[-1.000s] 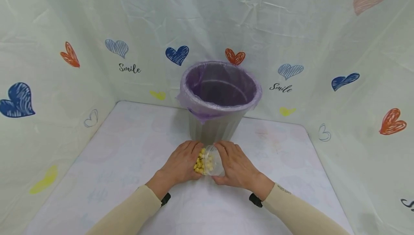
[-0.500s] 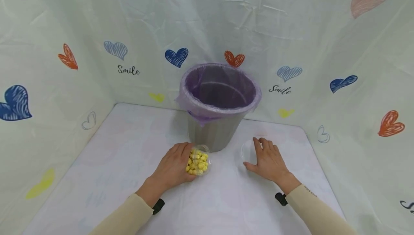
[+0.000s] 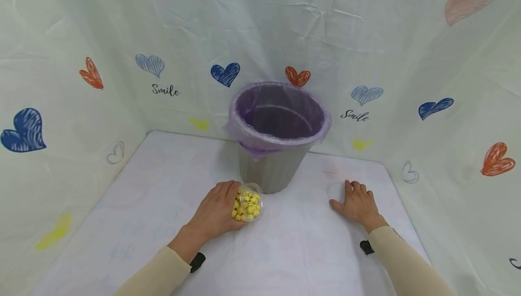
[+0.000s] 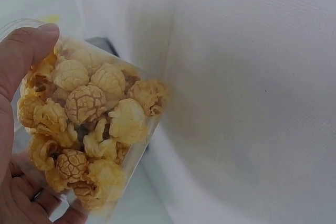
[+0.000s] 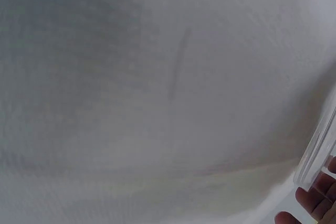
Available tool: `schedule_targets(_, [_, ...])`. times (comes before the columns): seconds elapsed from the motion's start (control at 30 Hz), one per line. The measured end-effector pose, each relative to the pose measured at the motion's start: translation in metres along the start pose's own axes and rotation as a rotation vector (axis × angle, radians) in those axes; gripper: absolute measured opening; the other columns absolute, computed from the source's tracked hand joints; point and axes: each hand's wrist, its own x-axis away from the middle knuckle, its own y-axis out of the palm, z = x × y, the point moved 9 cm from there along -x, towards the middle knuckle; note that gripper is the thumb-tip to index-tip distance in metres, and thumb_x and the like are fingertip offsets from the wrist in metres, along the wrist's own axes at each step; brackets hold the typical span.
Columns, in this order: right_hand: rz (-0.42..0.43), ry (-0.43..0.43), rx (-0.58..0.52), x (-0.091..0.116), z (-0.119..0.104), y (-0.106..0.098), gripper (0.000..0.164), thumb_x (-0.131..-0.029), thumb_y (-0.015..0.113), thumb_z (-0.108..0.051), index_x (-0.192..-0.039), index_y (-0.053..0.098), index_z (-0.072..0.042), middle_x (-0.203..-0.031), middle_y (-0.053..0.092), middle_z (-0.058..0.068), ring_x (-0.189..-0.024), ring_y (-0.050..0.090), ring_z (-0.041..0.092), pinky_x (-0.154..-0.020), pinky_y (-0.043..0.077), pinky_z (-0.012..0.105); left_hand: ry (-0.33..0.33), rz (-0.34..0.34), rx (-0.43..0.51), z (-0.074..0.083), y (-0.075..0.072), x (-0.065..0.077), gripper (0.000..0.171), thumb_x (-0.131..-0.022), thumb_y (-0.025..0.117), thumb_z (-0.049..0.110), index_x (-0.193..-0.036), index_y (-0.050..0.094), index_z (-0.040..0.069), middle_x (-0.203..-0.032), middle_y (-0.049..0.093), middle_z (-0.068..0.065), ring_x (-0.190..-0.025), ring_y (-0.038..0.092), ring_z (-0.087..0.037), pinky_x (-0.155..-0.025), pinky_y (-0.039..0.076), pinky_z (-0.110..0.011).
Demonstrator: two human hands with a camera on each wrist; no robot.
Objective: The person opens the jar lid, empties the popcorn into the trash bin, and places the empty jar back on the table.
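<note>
In the head view, my left hand [image 3: 215,210] grips a clear plastic jar [image 3: 253,187] filled with yellow popcorn [image 3: 251,206]. The jar's open mouth tilts up and to the right. Through the clear wall in the left wrist view, popcorn [image 4: 86,106] is visible, with my thumb [image 4: 29,51] against the upper side. My right hand [image 3: 359,206] holds a round transparent lid [image 3: 335,192] by its right side, low over the table. At the right edge of the right wrist view, fingers [image 5: 315,203] show beside the lid's rim [image 5: 315,156].
Behind the jar stands a grey trash bin [image 3: 266,171] lined with a purple bag [image 3: 281,141]. A white-covered table [image 3: 293,250] lies under everything. Pale curtains [image 3: 183,24] with printed hearts enclose the back and sides.
The lid has come off the jar and travelled right with my right hand. My left hand has kept its grip, shifting slightly left, and the jar's mouth now faces upward more.
</note>
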Motion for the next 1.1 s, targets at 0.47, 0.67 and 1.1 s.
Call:
schedule_targets(0.47, [0.141,-0.059,-0.016,-0.006,-0.014,-0.041,0.096,-0.093,0.039,-0.070,-0.145,0.031,0.009,-0.143,0.039,0.031,-0.128,0.039,0.050,-0.093,0.038,0.068,-0.095,0.002,0.005,-0.020,-0.020,0.010,0.101,-0.062,0.085,0.053,-0.138,0.043,0.001,-0.132,0.054,-0.016,-0.124,0.049,-0.032,-0.106,0.043,-0.046])
schedule_targets(0.67, [0.387,-0.160,-0.056,-0.011,-0.053,-0.132,0.077,-0.097,0.053,-0.047,-0.143,0.035,0.011,-0.142,0.041,0.032,-0.129,0.041,0.050,-0.102,0.036,0.066,-0.132,0.025,-0.025,-0.034,-0.051,0.014,0.104,-0.063,0.086,0.053,-0.137,0.042,-0.004,-0.132,0.052,-0.020,-0.123,0.048,-0.036,-0.103,0.044,-0.050])
schedule_targets(1.1, [0.346,-0.270,-0.027,-0.024,-0.127,-0.260,0.072,-0.104,0.033,-0.047,-0.152,0.021,0.005,-0.158,0.024,0.026,-0.146,0.021,0.044,-0.116,0.015,0.064,-0.121,0.138,-0.101,-0.053,-0.111,0.005,0.102,-0.059,0.089,0.045,-0.131,0.042,-0.010,-0.124,0.053,-0.026,-0.114,0.049,-0.041,-0.095,0.047,-0.054])
